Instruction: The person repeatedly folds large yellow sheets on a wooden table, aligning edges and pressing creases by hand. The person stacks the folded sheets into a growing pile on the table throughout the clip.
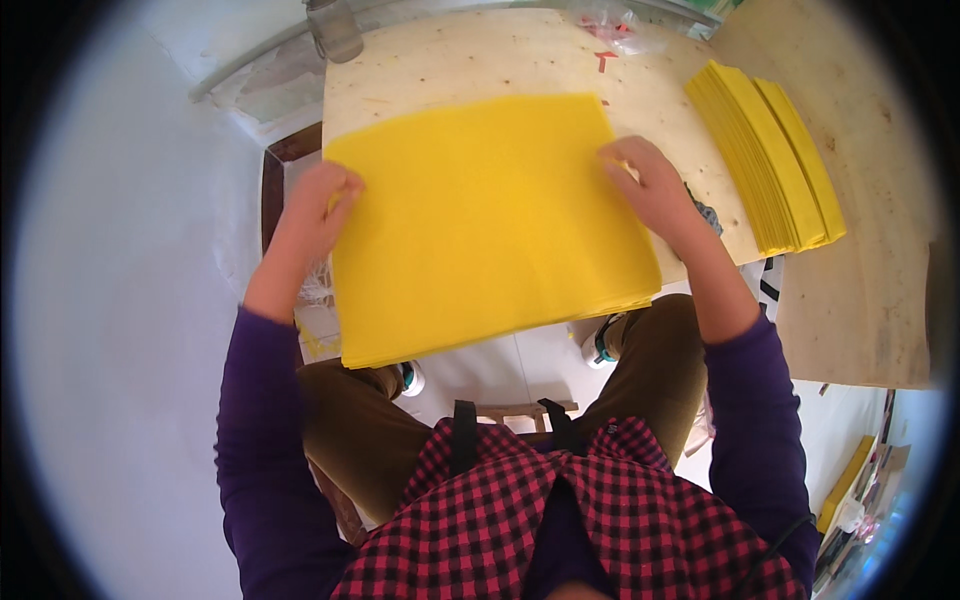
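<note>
Here we pinch a stack of yellow paper sheets (pixel 485 225) between us: left hand (pixel 318 205) at its left edge, right hand (pixel 648 180) at its right (gripping both sides keeps the sheets aligned). Right of our right hand, folded yellow sheets (pixel 768 155) lie piled on the plywood board (pixel 470 60).

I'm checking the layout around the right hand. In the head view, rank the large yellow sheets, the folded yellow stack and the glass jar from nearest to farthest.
From the right hand:
1. Large yellow sheets, touching it, at centre.
2. Folded yellow stack, to its right on the board.
3. Glass jar, far upper left at the board's corner.
</note>
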`<action>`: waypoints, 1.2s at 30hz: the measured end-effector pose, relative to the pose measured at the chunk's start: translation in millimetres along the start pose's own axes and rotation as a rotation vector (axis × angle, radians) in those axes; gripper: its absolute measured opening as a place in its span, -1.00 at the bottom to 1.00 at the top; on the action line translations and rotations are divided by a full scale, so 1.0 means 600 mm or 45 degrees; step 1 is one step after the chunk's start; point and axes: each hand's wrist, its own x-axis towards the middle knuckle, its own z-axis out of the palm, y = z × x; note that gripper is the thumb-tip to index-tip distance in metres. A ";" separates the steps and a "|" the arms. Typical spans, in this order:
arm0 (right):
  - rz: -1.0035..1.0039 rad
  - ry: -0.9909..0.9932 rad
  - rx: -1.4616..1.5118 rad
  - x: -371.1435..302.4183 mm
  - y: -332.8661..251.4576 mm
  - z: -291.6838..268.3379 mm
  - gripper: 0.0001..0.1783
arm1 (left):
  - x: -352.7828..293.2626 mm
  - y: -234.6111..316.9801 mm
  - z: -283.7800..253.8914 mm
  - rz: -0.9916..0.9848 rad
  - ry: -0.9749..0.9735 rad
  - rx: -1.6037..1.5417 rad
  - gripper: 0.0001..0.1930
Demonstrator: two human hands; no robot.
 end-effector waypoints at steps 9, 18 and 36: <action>0.034 0.029 -0.103 0.035 0.001 0.036 -0.74 | 0.028 0.006 0.013 0.065 0.045 0.179 -0.80; -0.072 -0.106 -0.045 -0.078 -0.038 -0.010 -0.74 | -0.072 0.089 0.004 0.016 -0.216 0.024 -0.81; 0.006 -0.042 -0.103 -0.022 -0.015 0.026 -0.71 | -0.030 0.057 0.013 0.000 -0.009 0.089 -0.86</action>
